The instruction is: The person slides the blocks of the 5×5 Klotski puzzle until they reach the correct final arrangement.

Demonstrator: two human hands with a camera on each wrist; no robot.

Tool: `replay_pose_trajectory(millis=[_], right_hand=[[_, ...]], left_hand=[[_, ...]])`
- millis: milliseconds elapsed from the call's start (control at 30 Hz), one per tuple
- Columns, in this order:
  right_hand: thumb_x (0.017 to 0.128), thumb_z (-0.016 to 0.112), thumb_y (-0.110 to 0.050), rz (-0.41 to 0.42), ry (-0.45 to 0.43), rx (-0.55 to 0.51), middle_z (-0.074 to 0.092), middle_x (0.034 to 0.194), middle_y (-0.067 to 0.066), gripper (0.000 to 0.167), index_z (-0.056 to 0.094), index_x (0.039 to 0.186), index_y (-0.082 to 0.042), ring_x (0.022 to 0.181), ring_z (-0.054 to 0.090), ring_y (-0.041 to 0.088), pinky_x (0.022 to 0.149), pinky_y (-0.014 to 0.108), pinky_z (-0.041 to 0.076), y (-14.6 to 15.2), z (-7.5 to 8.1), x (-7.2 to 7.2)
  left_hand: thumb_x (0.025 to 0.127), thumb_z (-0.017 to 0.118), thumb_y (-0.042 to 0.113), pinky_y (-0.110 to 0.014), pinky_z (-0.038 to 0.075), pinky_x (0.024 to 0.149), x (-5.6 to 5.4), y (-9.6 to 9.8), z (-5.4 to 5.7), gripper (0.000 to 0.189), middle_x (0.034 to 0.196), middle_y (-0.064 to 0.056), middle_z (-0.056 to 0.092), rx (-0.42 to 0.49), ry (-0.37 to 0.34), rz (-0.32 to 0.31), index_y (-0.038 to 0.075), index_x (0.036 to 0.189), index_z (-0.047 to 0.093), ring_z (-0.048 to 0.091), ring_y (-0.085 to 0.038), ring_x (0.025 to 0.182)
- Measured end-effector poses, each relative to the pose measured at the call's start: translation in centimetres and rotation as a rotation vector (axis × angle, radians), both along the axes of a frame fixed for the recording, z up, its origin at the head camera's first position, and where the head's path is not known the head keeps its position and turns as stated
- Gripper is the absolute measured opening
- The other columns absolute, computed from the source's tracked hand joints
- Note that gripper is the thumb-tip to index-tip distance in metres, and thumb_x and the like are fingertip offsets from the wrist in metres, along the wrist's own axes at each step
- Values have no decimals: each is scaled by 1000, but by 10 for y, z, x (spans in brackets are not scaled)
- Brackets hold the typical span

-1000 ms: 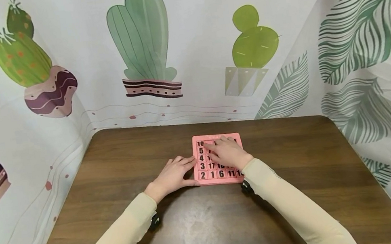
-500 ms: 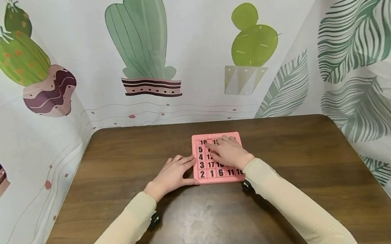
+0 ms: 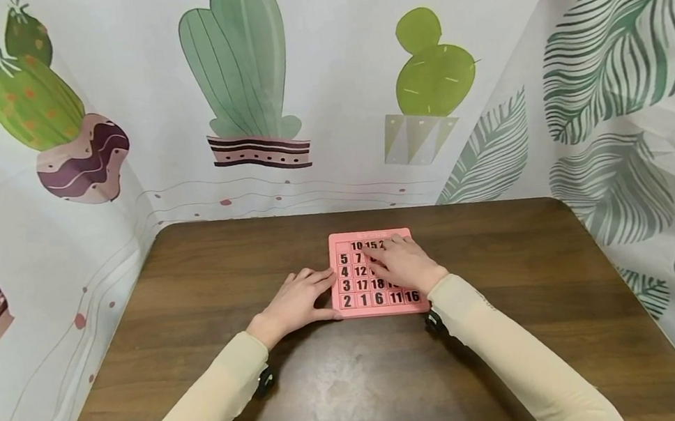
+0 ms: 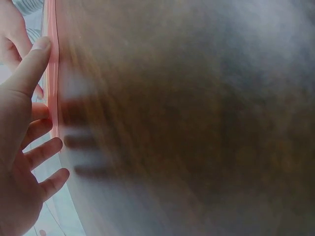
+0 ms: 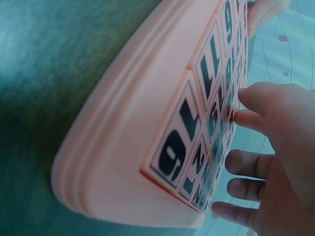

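A pink sliding number puzzle (image 3: 362,285) lies flat on the table, with black numbers on its square tiles. Its top left slot holds no tile, and the 10 tile (image 3: 357,246) sits just right of that gap. My left hand (image 3: 298,301) braces the puzzle's left side, thumb at the near corner and fingers extended; in the left wrist view the thumb lies at the pink edge (image 4: 53,78). Over the upper right tiles is my right hand (image 3: 404,263), its index fingertip by the 10 tile. Several right fingers (image 5: 246,164) hover low over the tiles in the right wrist view, and this hand hides part of the upper rows.
The brown wooden table (image 3: 335,393) extends around the puzzle on all sides. Behind it hangs a white cloth (image 3: 349,97) printed with cacti and leaves. Each wrist carries a small black device, one of them a black wrist camera (image 3: 264,382).
The 10 tile has slid right from the top left corner into the second slot, leaving the corner vacant. My right hand has shifted slightly right with it; my left hand has stayed at the edge.
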State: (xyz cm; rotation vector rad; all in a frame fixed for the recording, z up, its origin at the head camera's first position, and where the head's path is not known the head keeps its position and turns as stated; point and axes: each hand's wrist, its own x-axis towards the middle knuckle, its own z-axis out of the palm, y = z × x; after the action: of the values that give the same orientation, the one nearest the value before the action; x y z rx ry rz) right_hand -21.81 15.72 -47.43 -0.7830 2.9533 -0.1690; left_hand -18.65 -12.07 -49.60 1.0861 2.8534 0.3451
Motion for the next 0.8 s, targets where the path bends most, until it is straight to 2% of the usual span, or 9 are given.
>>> replay_pose_trajectory(millis=[167,300,500,800], right_hand=[[108,54,-38,71,4,9,61,144,20,48,56,153,-21,141,47,45,117,61,33,-8,1,6],[107,55,-38,123,10,39,64,139,20,48,57,153,-23,139,49,46,114,62,37,-17,5,10],[107,55,-39,108,-13,75,62,141,20,49,55,154,-26,141,47,45,114,63,36,-24,8,11],[108,52,-39,90,7,88,61,144,18,50,53,155,-23,140,50,41,118,58,34,-26,5,2]], left_hand=[[87,70,68,-51,43,104,-1,0,-1,89,160,-5,48,0,-5,0,13,155,52,48,-26,135],[88,71,67,-52,43,104,-1,-1,-1,89,160,-5,48,3,-7,2,12,155,52,48,-26,135],[88,70,67,-55,42,106,-1,-1,-1,88,160,-4,48,12,-7,-2,13,155,52,48,-26,134],[88,71,67,-55,42,106,-1,-1,-2,88,160,-4,48,17,-6,-2,13,155,52,48,-26,135]])
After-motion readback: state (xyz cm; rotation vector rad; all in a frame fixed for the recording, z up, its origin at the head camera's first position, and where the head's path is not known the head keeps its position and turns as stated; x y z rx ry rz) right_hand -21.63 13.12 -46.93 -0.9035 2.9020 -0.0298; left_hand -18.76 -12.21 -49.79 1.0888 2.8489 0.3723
